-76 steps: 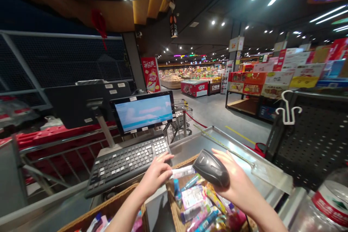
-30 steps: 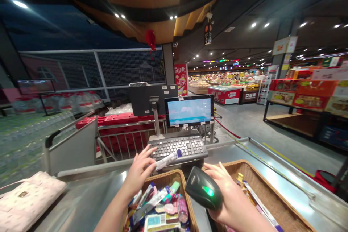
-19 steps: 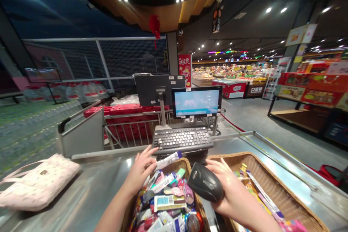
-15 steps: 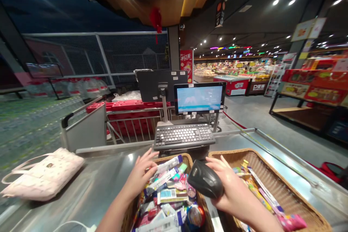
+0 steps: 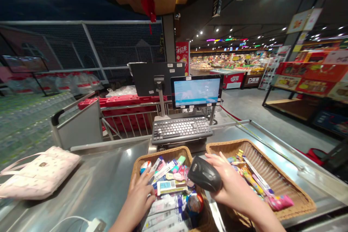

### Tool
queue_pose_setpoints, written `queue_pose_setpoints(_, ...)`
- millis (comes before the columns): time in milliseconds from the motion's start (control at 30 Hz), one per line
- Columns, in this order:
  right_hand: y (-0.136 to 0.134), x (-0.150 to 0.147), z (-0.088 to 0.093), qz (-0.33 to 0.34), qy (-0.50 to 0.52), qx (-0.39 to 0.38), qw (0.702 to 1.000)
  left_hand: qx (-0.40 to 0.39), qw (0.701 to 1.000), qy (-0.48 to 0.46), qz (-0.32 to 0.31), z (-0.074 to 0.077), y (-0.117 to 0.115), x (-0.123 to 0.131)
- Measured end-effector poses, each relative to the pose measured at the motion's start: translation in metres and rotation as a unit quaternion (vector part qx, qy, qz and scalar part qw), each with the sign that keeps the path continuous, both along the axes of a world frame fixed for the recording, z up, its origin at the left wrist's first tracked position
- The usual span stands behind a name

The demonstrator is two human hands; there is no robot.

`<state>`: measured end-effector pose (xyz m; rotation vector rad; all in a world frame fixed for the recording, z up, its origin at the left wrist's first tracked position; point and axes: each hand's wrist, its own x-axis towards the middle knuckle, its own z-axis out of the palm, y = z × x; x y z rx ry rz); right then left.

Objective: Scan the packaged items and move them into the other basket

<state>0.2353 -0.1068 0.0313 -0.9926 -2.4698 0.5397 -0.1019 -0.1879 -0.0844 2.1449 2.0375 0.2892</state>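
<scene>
My right hand [image 5: 230, 181] is wrapped round a black barcode scanner [image 5: 204, 174], held up over the gap between two wicker baskets. In the left wicker basket [image 5: 165, 151], my left hand [image 5: 140, 190] lies over the left side with its fingers apart, touching the packets. A small round blue, white and orange item [image 5: 145, 167] shows by its fingertips. White stick packets [image 5: 165, 217] lie in a row near the front, with a flat box bearing a barcode [image 5: 172, 187] behind them. The right wicker basket [image 5: 282, 174] holds several colourful sweets and a pink wrapped packet [image 5: 280, 202].
A keyboard [image 5: 182, 129] and a lit monitor [image 5: 197, 91] stand behind the baskets. On the metal counter [image 5: 108, 174], a pale pink handbag [image 5: 40, 174] lies at left, and a white cable with a plug [image 5: 95, 225] is near the front edge.
My left hand has moved down into the left basket among the packets, where the rows now look different. My right hand keeps the scanner nearly in place. The view has tilted down slightly.
</scene>
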Motion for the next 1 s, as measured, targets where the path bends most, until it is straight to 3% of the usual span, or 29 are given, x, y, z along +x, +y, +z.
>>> queue_pose_setpoints(133, 0.005, 0.034, 0.001, -0.047, 0.002, 0.023, 0.999, 0.077, 0.997, 0.003, -0.022, 0.012, 0.022, 0.018)
queue_pose_setpoints(233, 0.012, 0.073, 0.002, -0.089, 0.016, 0.051, 0.995, 0.091, 0.992, -0.027, -0.078, 0.029, 0.053, 0.05)
queue_pose_setpoints(367, 0.02, 0.131, 0.002, -0.178, 0.041, 0.085, 0.979, 0.089, 0.98, -0.043, -0.172, 0.046, 0.102, 0.119)
queue_pose_setpoints(467, 0.022, 0.167, 0.001, -0.21, 0.038, 0.107, 0.971, 0.075, 0.969, -0.041, -0.231, 0.044, 0.14, 0.183)
queue_pose_setpoints(600, 0.024, 0.199, -0.001, -0.238, 0.04, 0.111, 0.964, 0.008, 0.958, -0.015, -0.285, 0.016, 0.187, 0.264)
queue_pose_setpoints(700, 0.027, 0.217, -0.002, -0.252, 0.039, 0.099, 0.962, -0.052, 0.934, 0.034, -0.351, -0.011, 0.215, 0.31)
queue_pose_setpoints(867, 0.038, 0.242, -0.008, -0.265, 0.032, 0.085, 0.96, -0.14, 0.893, 0.085, -0.42, -0.047, 0.244, 0.357)
queue_pose_setpoints(1000, 0.048, 0.253, -0.014, -0.266, 0.031, 0.071, 0.961, -0.173, 0.887, 0.121, -0.412, -0.081, 0.241, 0.379)
